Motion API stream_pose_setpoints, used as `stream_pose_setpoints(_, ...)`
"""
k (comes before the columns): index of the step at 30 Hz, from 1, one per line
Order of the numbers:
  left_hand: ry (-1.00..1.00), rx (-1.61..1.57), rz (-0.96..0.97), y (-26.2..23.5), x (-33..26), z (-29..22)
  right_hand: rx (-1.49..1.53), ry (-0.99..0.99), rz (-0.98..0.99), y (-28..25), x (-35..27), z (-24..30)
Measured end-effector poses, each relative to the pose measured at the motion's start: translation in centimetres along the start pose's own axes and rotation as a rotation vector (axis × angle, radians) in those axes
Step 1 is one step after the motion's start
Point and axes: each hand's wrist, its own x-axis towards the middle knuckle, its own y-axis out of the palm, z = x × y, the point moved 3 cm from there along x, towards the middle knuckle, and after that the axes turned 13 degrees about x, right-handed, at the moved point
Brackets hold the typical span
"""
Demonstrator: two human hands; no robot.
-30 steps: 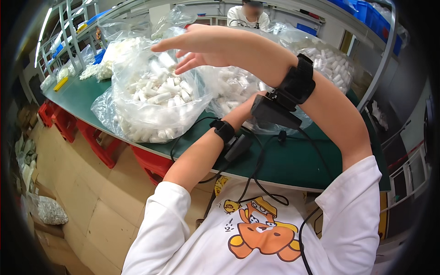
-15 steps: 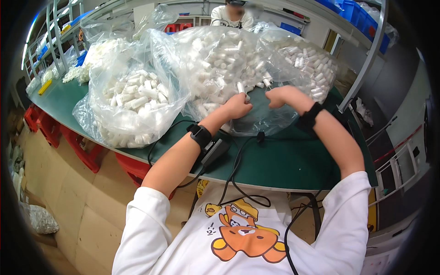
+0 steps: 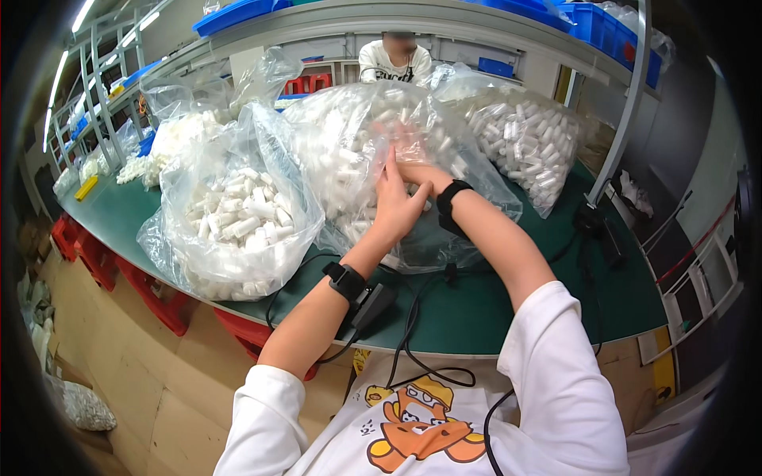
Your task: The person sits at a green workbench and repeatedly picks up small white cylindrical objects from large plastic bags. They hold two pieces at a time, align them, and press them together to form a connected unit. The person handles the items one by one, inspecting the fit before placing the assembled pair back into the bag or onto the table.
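In front of me a large clear plastic bag [image 3: 341, 119] bulges with white plastic cylinders, its mouth toward me. My right hand [image 3: 416, 171] reaches into this bag; its fingers show only blurred through the film, so their grip cannot be told. Just left of it, my left hand [image 3: 399, 205] is at the bag's mouth, fingers stretched upward against the film and thumb apart. No cylinder shows in the left hand. To the left stands an open clear bag [image 3: 305, 226] of similar white cylinders [image 3: 246, 210].
Another filled bag [image 3: 528, 143] stands at the right on the green table [image 3: 508, 313]. Black cables [image 3: 410, 317] and a small black box [image 3: 373, 308] lie near the front edge. Red stools [image 3: 155, 293] are under the table. A person [image 3: 394, 62] sits across. Blue bins [image 3: 601, 28] rest overhead.
My right hand has moved left and into the large bag. My left hand has turned upward and its fingers have straightened, away from the cylinder it was at. The view has tilted up.
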Motion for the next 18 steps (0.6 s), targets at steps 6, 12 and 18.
stream_pose_setpoints(6, 0.009, 0.029, -0.101, -0.7, 0.3, 0.0, 0.303, -0.183, 0.246, 1.2, 0.6, 0.9)
stream_pose_setpoints(12, -0.030, 0.012, -0.092, -0.8, -0.1, 1.1, 0.709, 0.126, 0.316, -2.9, -3.7, 1.1)
stream_pose_setpoints(18, -0.016, -0.029, 0.072, 0.8, 0.3, 2.1, 0.504, 0.106, 0.492, -5.8, -11.5, -0.2)
